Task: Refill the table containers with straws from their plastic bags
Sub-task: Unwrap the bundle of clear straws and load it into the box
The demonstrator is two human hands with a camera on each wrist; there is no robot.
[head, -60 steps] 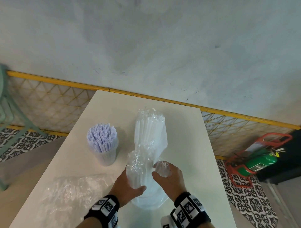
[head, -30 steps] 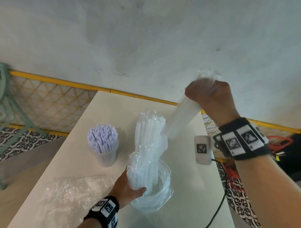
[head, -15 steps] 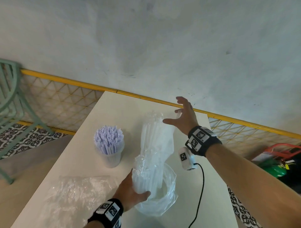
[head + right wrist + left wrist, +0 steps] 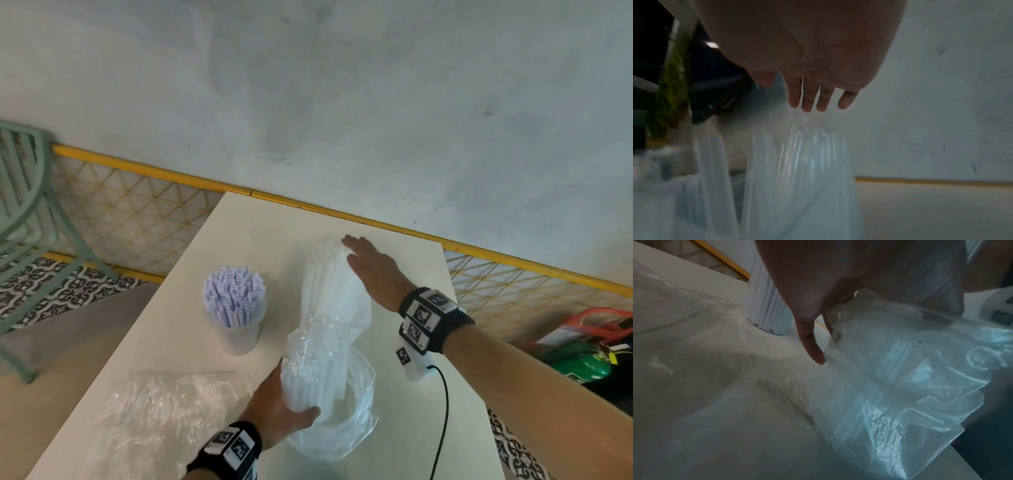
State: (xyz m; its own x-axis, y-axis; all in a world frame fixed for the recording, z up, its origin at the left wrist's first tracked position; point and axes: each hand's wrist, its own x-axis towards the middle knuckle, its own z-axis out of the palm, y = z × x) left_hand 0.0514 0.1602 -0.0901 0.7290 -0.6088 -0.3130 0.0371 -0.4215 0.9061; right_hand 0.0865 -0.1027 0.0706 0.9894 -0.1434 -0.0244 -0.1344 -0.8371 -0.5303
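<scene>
- Left hand (image 4: 278,407) low and near the body, fingers and thumb (image 4: 303,416) curled round something clear, gripping it.
- Left forefinger (image 4: 809,344) in the left wrist view pointing down, straight.
- Left wrist banded with black-and-white tags.
- Right hand (image 4: 375,270) reached forward, palm down, fingers straight and close together.
- Right fingertips (image 4: 807,104) in the right wrist view hanging side by side, holding nothing.
- Right forearm stretched in from the lower right, wrist banded with the same tags.
</scene>
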